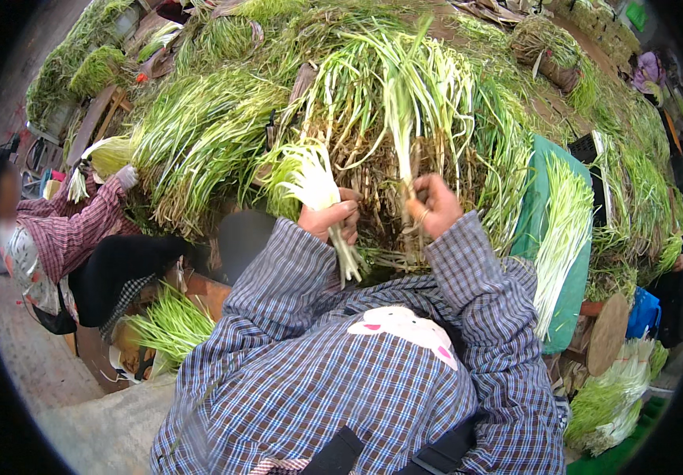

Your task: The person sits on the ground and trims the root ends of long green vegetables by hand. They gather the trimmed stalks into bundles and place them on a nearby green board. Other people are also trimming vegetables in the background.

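Observation:
My left hand (331, 217) grips a bunch of pale stalks (313, 175), scallion-like greens with white stems. Their cut ends poke out below my fist. Between the thumb and fingers of my right hand (436, 205) is a small clump of uncleaned stalks (399, 127), leaves up, blurred at the lower end. Right in front of both hands stands a large heap of rooted greens (371, 89), with brown, withered skins and roots towards me. Right of me, cleaned white stalks (561, 237) lie side by side on a green board (582, 261).
At the left a seated co-worker in a checked sleeve (74, 231) handles another pile of greens (211, 142). Trimmed greens (172, 326) sit in a container by my left elbow. Lower right are tied bundles (611, 398) and a round wooden stool top (608, 334).

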Action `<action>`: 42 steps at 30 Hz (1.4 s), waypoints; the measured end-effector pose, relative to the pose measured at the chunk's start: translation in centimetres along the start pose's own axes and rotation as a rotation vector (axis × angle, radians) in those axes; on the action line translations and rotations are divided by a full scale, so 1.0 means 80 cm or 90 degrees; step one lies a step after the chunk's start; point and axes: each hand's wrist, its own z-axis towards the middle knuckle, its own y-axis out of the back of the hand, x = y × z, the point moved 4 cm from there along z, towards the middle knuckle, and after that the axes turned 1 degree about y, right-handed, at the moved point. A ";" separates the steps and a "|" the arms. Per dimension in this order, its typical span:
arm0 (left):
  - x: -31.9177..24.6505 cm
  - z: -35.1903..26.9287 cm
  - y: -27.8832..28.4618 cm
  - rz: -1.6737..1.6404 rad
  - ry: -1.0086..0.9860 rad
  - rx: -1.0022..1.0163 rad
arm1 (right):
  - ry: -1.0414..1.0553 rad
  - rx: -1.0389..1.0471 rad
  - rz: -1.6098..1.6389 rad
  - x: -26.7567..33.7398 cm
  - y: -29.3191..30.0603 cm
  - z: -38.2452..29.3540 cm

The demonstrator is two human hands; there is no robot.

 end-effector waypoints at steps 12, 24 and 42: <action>0.029 0.030 0.008 0.222 -0.045 -0.219 | 0.102 0.139 -0.184 -0.008 -0.066 -0.009; 0.025 0.035 0.029 0.173 -0.100 -0.167 | -0.013 0.205 -0.328 -0.058 -0.018 0.123; 0.020 0.041 0.028 0.150 -0.077 -0.058 | 0.036 0.186 0.202 0.028 -0.091 -0.026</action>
